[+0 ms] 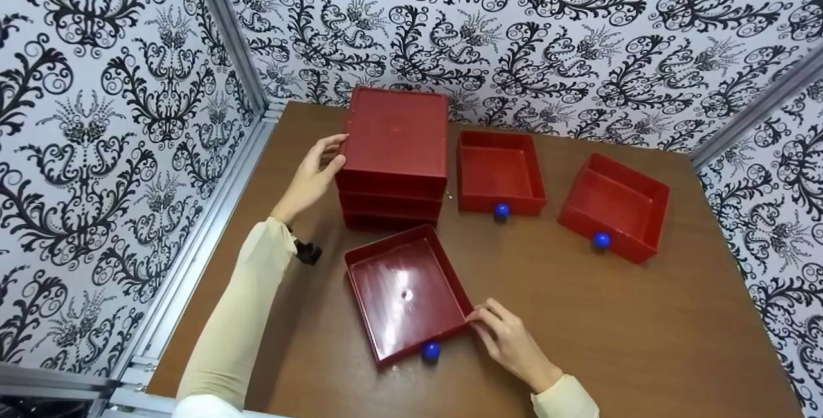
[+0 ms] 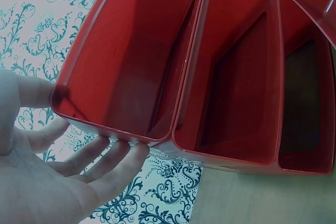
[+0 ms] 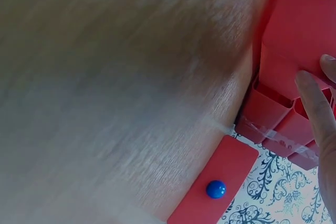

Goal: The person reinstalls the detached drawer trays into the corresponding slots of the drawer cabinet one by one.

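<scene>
A dark red three-compartment drawer cabinet (image 1: 395,132) stands at the back left, its front compartments without drawers. My left hand (image 1: 315,170) rests against its upper left edge; in the left wrist view the fingers (image 2: 113,169) lie fairly straight along the side wall, with the thumb at the top corner. In front of the cabinet is a red drawer (image 1: 402,296) with a blue ball knob (image 1: 431,350), turned at an angle. My right hand (image 1: 511,344) pinches its front right corner. In the right wrist view, the forearm hides much of the scene.
Two more red drawers with blue knobs lie on the brown table (image 1: 514,283): one drawer (image 1: 501,170) right of the cabinet, another drawer (image 1: 614,206) turned askew farther right. Patterned walls (image 1: 450,26) and a metal frame rail (image 1: 212,238) border the table.
</scene>
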`<action>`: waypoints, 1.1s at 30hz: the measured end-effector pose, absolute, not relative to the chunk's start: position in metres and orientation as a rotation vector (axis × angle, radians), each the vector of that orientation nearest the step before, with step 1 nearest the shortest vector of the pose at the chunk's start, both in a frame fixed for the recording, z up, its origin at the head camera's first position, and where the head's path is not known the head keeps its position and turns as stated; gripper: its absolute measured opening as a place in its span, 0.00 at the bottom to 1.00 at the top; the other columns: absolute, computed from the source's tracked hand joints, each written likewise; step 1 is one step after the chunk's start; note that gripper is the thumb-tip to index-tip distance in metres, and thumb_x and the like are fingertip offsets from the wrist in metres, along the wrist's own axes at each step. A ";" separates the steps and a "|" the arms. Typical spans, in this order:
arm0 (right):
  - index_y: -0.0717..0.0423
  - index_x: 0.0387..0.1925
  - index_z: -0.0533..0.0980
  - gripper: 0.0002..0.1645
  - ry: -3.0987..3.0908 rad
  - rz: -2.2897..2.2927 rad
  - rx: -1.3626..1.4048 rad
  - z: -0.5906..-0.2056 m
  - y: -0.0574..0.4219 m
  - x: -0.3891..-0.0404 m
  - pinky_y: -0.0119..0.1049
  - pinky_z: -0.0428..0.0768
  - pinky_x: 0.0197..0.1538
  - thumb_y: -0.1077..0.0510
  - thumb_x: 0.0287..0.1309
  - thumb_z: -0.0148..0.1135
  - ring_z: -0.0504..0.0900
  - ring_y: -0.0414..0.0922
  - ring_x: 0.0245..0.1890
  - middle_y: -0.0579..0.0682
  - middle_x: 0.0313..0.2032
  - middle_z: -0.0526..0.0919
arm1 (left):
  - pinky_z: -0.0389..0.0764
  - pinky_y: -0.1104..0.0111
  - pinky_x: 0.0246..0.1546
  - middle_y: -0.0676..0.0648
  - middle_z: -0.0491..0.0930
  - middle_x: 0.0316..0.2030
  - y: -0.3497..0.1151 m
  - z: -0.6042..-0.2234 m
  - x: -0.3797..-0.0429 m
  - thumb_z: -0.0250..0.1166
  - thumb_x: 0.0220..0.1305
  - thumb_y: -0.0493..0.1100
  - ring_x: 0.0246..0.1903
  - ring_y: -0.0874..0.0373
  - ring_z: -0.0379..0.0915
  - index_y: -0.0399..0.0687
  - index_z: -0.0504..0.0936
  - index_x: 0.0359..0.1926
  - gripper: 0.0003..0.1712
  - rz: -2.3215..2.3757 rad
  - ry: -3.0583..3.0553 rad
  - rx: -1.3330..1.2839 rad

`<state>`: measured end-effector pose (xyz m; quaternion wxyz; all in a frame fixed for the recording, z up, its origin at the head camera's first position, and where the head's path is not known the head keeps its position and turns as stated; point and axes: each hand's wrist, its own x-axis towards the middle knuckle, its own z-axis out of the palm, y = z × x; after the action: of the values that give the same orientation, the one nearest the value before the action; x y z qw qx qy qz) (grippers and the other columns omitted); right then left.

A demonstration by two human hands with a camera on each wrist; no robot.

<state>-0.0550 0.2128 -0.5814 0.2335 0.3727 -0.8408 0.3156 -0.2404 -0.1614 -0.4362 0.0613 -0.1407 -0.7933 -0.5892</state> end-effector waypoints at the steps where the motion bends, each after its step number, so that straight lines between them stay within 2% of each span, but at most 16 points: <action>1: 0.51 0.36 0.81 0.20 -2.309 0.866 1.020 -0.582 0.212 -0.055 0.21 0.79 0.42 0.74 0.42 0.74 0.81 0.35 0.36 0.42 0.37 0.80 | 0.65 0.51 0.68 0.31 0.69 0.64 -0.161 -0.436 -0.240 0.54 0.73 0.36 0.65 0.38 0.65 0.33 0.67 0.68 0.24 -1.780 -2.401 -0.425; 11: 0.52 0.36 0.81 0.19 -2.345 0.850 0.973 -0.584 0.211 -0.057 0.17 0.78 0.41 0.73 0.45 0.74 0.81 0.33 0.34 0.41 0.36 0.80 | 0.66 0.52 0.68 0.32 0.69 0.65 -0.161 -0.435 -0.239 0.53 0.74 0.36 0.65 0.40 0.65 0.34 0.66 0.69 0.25 -1.779 -2.412 -0.434; 33: 0.52 0.35 0.81 0.19 -2.300 0.739 0.930 -0.586 0.192 -0.056 0.22 0.78 0.42 0.71 0.41 0.76 0.78 0.34 0.34 0.41 0.34 0.79 | 0.65 0.52 0.69 0.32 0.69 0.66 -0.161 -0.436 -0.240 0.55 0.73 0.37 0.65 0.38 0.65 0.35 0.67 0.69 0.26 -1.807 -2.398 -0.399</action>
<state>-0.0560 0.1916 -0.5855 0.2728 0.3457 -0.8547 0.2747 -0.2398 -0.1610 -0.4363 0.0562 -0.1317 -0.7905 -0.5955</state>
